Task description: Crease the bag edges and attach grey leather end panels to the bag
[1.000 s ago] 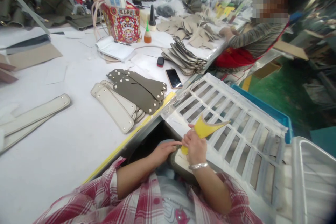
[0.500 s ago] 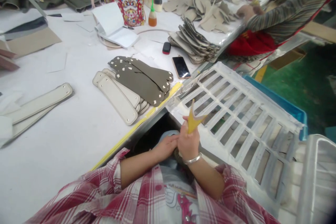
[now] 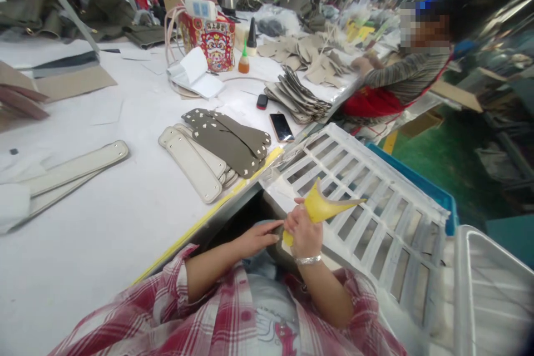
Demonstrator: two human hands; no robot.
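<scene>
My right hand (image 3: 306,231), with a silver bracelet at the wrist, is closed round a yellow piece (image 3: 323,204) whose top end flares into two points. A bit of the same yellow shows below the fist. I cannot make out what kind of thing it is. My left hand (image 3: 259,236) reaches across with fingers stretched out, its fingertips close to the heel of my right hand. Both hands are above my lap, in front of the table edge. Beyond them on the table lie dark olive pieces (image 3: 227,139) with white dots and pale strap-like pieces (image 3: 194,167) with holes.
A white slatted rack (image 3: 354,189) stands at my right beside a blue bin (image 3: 434,194). A phone (image 3: 281,127), a stack of grey-beige pieces (image 3: 296,94), a glue bottle (image 3: 244,61) and a red bag (image 3: 214,44) are on the table. A co-worker (image 3: 400,75) sits at the right.
The view has tilted up. The yellow piece has tipped to the right and shows more of its side. My left fingers have straightened near my right hand.
</scene>
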